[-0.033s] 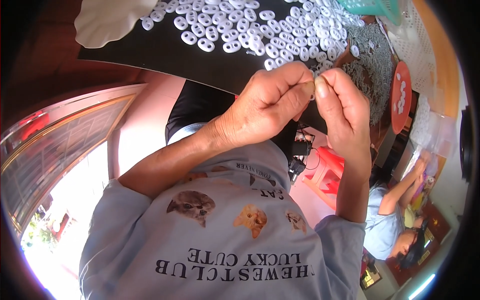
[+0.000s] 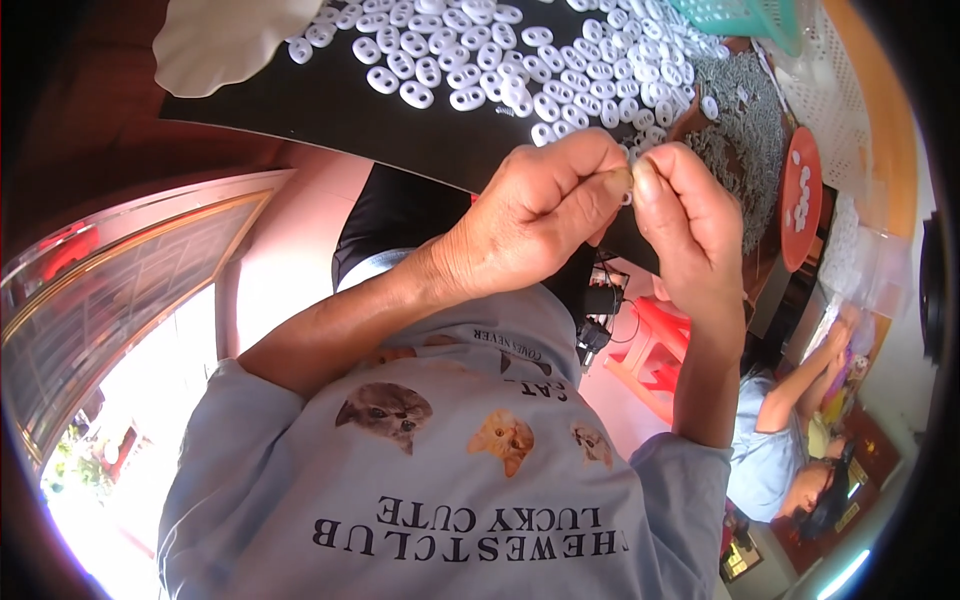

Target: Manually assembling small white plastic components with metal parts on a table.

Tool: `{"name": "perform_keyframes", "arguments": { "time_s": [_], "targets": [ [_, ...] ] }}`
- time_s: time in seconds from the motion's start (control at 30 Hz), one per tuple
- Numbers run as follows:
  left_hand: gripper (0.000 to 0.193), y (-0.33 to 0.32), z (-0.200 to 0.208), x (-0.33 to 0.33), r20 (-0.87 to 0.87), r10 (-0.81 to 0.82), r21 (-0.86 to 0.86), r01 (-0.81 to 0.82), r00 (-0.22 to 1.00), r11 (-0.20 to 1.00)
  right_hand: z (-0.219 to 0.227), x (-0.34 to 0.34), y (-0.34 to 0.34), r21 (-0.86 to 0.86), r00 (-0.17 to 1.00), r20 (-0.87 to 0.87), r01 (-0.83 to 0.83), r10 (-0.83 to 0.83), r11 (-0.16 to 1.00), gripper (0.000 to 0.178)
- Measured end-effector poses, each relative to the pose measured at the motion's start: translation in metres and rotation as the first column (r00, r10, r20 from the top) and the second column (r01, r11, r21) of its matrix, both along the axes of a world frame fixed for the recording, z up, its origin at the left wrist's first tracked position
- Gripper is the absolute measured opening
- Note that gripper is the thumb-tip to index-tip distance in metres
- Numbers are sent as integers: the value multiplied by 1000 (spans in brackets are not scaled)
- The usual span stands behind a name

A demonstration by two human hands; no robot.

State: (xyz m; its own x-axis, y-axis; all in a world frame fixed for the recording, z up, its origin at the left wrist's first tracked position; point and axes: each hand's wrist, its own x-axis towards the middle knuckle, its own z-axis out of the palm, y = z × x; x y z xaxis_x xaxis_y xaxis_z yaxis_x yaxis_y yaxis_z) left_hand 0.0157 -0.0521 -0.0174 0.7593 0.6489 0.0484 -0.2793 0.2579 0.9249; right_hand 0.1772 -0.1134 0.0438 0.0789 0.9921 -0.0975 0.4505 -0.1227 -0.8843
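Not much different from the frame just before, tbh: same pinch, same pose, view nudged down a hair. Probably means mid-step on some fiddly fingertip work, with no visible progress on the piece yet.

Left hand (image 2: 545, 205) closed up tight, thumb against curled forefinger, pinching a small white piece (image 2: 627, 199). Right hand (image 2: 692, 212) just beside at 3 o'clock, also pinched shut, but can't tell whether on the same piece or on something too tiny to see. Fingertips nearly meeting, maybe touching.

As for the piece: held up in front of the near edge of the black tabletop (image 2: 330, 115), mostly buried under the left thumb. Only a rounded white end with a hole showing, poking out at 6 o'clock. Looks like the same kind as the white two-hole ovals (image 2: 600, 70) spread from 11 to 12 o'clock of the hands: smooth, a bit shiny, likely hard plastic.

Also around: grey heap of small bits (image 2: 745, 110) at 2 o'clock, too fine to make out. Coral-red plate (image 2: 797, 252) at 3 o'clock with a few white pieces in it.
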Motion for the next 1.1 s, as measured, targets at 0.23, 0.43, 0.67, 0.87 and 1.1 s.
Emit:
{"name": "perform_keyframes", "arguments": {
  "time_s": [0.23,0.43,0.67,0.87,1.1],
  "targets": [
    [19,13,7,-8,-88,40,49,-35,995,998,-4,35,58,290,919,375,-239,120,927,10],
    [18,17,-3,-10,-17,63,162,-59,998,985,-12,7,121,87,692,668,-437,273,895,11],
    [17,22,-5,-10,19,78,180,-80,997,980,-14,6,144,43,629,722,-455,287,889,14],
    [3,25,-5,-13,33,109,195,-113,994,974,-11,2,148,-75,618,700,-433,357,898,15],
    [14,24,-11,-11,106,147,233,-168,983,958,-14,-1,150,-12,655,691,-412,305,911,14]
  ]
}}
